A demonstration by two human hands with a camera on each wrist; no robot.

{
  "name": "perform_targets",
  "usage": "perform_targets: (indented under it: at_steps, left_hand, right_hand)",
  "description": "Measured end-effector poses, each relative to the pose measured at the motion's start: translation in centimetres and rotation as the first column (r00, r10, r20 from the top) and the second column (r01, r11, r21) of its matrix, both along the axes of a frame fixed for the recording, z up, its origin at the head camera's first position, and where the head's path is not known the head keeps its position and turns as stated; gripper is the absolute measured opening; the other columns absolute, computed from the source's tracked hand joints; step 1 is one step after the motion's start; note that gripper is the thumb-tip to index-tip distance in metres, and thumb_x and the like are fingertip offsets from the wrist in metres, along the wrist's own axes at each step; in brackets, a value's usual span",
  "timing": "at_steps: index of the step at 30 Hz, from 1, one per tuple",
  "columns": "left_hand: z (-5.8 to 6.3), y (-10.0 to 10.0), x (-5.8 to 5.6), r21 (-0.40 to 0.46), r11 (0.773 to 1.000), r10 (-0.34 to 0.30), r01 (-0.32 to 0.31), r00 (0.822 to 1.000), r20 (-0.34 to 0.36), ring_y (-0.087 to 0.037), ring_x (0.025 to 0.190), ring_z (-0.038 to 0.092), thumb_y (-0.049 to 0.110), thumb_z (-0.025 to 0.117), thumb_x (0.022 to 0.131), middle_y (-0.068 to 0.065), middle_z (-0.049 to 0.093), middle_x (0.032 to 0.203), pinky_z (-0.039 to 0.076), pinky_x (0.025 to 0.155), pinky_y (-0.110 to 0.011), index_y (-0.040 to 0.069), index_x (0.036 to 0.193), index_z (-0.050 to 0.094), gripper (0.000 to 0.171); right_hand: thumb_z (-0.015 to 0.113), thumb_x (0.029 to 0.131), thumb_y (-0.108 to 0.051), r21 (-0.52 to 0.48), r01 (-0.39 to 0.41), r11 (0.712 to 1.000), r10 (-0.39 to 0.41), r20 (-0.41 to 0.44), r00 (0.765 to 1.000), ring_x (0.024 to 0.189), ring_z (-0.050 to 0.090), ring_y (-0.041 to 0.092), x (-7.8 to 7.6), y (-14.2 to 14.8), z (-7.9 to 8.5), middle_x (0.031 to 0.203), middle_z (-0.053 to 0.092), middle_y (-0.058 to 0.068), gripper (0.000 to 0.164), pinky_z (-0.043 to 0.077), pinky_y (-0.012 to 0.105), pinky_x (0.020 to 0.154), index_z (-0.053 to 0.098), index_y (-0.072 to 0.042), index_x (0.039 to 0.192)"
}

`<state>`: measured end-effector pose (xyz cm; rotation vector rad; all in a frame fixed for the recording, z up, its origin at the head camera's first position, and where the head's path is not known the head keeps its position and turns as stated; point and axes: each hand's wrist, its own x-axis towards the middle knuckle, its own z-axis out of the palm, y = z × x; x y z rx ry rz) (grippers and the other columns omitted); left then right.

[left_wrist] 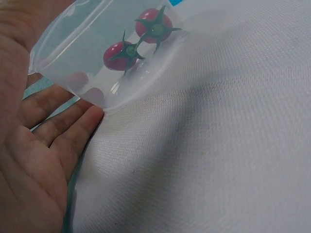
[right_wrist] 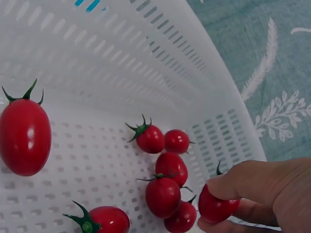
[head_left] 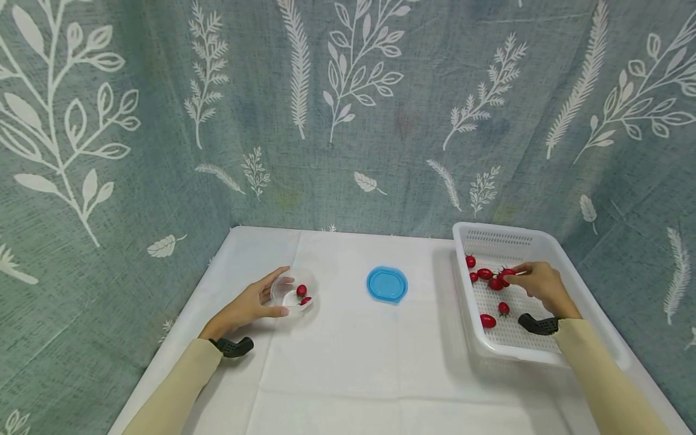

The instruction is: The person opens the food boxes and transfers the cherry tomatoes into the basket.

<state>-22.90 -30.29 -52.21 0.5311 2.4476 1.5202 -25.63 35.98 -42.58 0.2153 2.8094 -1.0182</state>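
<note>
On the left side of the table, my left hand [head_left: 244, 309] holds a clear plastic tub [head_left: 290, 309] from its left, thumb at the near side and fingers around the far side. Two cherry tomatoes [left_wrist: 154, 26] with green stems lie in the tub. Over at the right, my right hand [head_left: 545, 286] reaches into a white perforated basket [head_left: 502, 349]. Thumb and fingers pinch a cherry tomato [right_wrist: 214, 206] beside a cluster of several other tomatoes [right_wrist: 163, 196]. Part of the pinched tomato is hidden by the thumb.
A blue lid [head_left: 387, 284] lies flat on the white tablecloth [head_left: 348, 356] between tub and basket. Separate tomatoes [head_left: 487, 321] rest nearer the basket's front left. Patterned green curtains [head_left: 348, 175] stand behind and along the sides of the table.
</note>
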Motion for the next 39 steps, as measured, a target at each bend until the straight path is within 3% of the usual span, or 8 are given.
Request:
perform_targets:
  at_steps: [9, 16, 21, 26, 32, 39]
  left_hand:
    - [0.2, 0.1, 0.0, 0.016, 1.000, -0.011, 0.011, 1.000, 0.003, -0.033, 0.155, 0.018, 0.030, 0.089, 0.083, -0.002, 0.036, 0.163, 0.027, 0.120, -0.048, 0.030, 0.166, 0.021, 0.107]
    - [0.5, 0.0, 0.3, 0.023, 1.000, -0.013, 0.012, 1.000, 0.008, -0.038, 0.155, 0.017, 0.030, 0.088, 0.085, -0.003, 0.022, 0.169, 0.027, 0.120, -0.053, 0.034, 0.165, 0.022, 0.103]
    - [0.3, 0.1, 0.2, 0.027, 1.000, -0.015, 0.014, 1.000, 0.012, -0.036, 0.155, 0.017, 0.029, 0.087, 0.085, -0.002, 0.022, 0.169, 0.028, 0.121, -0.051, 0.032, 0.165, 0.022, 0.103]
    - [0.4, 0.1, 0.4, 0.038, 0.999, -0.011, 0.011, 1.000, 0.021, -0.034, 0.155, 0.017, 0.029, 0.087, 0.086, 0.000, 0.022, 0.169, 0.028, 0.121, -0.047, 0.034, 0.165, 0.022, 0.103]
    - [0.4, 0.1, 0.5, 0.054, 0.998, -0.018, 0.017, 0.999, 0.027, -0.033, 0.156, 0.017, 0.028, 0.087, 0.086, 0.000, 0.025, 0.168, 0.027, 0.121, -0.046, 0.033, 0.165, 0.022, 0.103]
    - [0.5, 0.0, 0.4, 0.036, 0.999, -0.014, 0.013, 1.000, 0.017, -0.033, 0.156, 0.017, 0.030, 0.087, 0.085, 0.000, 0.028, 0.167, 0.027, 0.121, -0.048, 0.036, 0.165, 0.023, 0.102]
  right_hand:
    - [0.071, 0.095, -0.031, 0.052, -0.003, 0.999, 0.000, 0.056, 0.998, 0.086, 0.055, 0.034, 0.3, 0.0, 0.5, 0.113, 0.062, 0.030, 0.054, 0.048, 0.042, 0.068, 0.061, 0.014, 0.124]
    - [0.073, 0.094, -0.031, 0.094, 0.011, 0.995, -0.021, 0.108, 0.994, 0.087, 0.055, 0.035, 0.1, 0.3, 0.2, 0.108, 0.061, 0.026, 0.056, 0.048, 0.042, 0.069, 0.061, 0.014, 0.127]
    - [0.071, 0.095, -0.029, 0.103, 0.008, 0.995, -0.019, 0.110, 0.994, 0.089, 0.058, 0.036, 0.1, 0.3, 0.2, 0.111, 0.063, 0.028, 0.055, 0.052, 0.046, 0.072, 0.061, 0.013, 0.128]
    - [0.068, 0.097, -0.027, 0.101, 0.019, 0.995, -0.027, 0.080, 0.996, 0.087, 0.060, 0.035, 0.2, 0.0, 0.1, 0.113, 0.065, 0.029, 0.053, 0.056, 0.052, 0.074, 0.058, 0.012, 0.132]
    - [0.068, 0.099, -0.028, 0.036, 0.026, 0.999, -0.028, 0.033, 0.999, 0.087, 0.059, 0.032, 0.2, -1.0, 0.2, 0.121, 0.064, 0.029, 0.051, 0.054, 0.047, 0.074, 0.060, 0.008, 0.132]
    - [0.066, 0.101, -0.032, -0.025, -0.048, 0.999, 0.047, -0.047, 0.998, 0.107, 0.061, 0.043, 0.2, -2.9, 1.2, 0.128, 0.064, 0.028, 0.048, 0.055, 0.054, 0.086, 0.062, 0.004, 0.132]
